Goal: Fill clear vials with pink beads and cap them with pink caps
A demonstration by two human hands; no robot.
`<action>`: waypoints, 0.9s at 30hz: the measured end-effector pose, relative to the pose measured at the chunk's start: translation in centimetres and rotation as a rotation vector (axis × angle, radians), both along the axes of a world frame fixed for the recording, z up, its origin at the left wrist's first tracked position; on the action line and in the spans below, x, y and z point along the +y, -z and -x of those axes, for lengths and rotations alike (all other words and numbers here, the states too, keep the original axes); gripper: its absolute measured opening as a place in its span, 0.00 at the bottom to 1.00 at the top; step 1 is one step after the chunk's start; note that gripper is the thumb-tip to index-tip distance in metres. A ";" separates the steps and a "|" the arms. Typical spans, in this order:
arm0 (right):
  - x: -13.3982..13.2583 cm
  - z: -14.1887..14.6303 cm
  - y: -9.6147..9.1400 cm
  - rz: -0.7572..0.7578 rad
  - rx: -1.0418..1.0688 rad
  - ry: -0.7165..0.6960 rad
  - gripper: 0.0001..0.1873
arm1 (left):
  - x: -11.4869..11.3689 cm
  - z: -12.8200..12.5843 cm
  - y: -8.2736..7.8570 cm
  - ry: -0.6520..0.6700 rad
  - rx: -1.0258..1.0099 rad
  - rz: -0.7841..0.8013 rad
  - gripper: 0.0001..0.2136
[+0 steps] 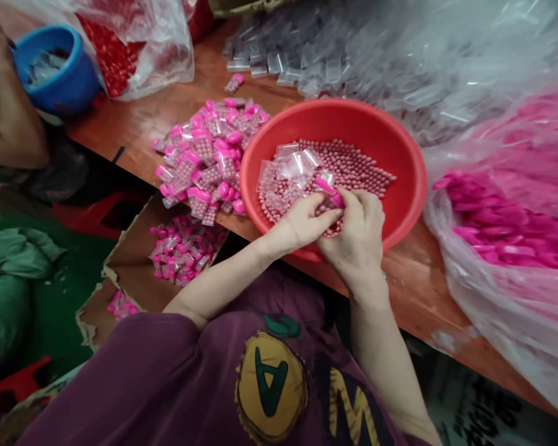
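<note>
Both of my hands meet over the near side of a red basin (390, 142) filled with small pink beads (353, 164) and several clear little containers (291, 167). My left hand (307, 220) pinches one clear container with a pink cap (329, 189). My right hand (360, 232) closes around the same container from the right, fingers pressed on the cap. A heap of filled, pink-capped containers (207, 155) lies on the wooden table (177, 108) just left of the basin.
A cardboard box (134, 260) with more filled containers sits below the table edge at left. A plastic bag of pink caps (506, 223) lies at right, empty clear containers (279, 59) at the back. Another person's arm (9, 118) and a blue bowl (62, 74) are at far left.
</note>
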State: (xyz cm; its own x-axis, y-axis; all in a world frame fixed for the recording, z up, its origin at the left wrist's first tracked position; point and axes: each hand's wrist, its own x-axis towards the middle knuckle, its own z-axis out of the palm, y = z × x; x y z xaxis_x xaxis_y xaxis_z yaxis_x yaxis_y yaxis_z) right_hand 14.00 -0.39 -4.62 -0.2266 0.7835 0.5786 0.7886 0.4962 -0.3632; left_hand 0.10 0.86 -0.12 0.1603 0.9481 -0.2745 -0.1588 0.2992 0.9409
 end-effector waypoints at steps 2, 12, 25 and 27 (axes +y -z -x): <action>-0.2 -0.1 -0.2 -0.032 -0.032 0.000 0.30 | -0.2 -0.1 -0.4 0.007 -0.020 0.016 0.07; 0.4 -0.7 0.0 -0.038 -0.070 -0.018 0.29 | 0.1 -0.5 0.3 0.015 -0.043 0.004 0.08; 1.8 -2.9 -2.3 0.749 0.839 -0.322 0.40 | -0.9 2.0 -0.7 0.446 -0.326 -0.029 0.26; 1.3 -2.8 -2.5 0.650 0.881 -0.326 0.39 | -0.8 1.8 -0.6 0.429 -0.353 -0.002 0.25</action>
State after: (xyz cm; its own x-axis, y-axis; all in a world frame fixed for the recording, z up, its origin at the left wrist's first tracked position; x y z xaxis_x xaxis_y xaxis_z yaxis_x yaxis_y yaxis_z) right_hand 16.77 0.91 -2.08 -0.1902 0.9712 0.1432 0.0005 0.1459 -0.9893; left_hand -1.69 0.03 0.53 0.6144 0.7779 -0.1318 -0.3292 0.4046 0.8532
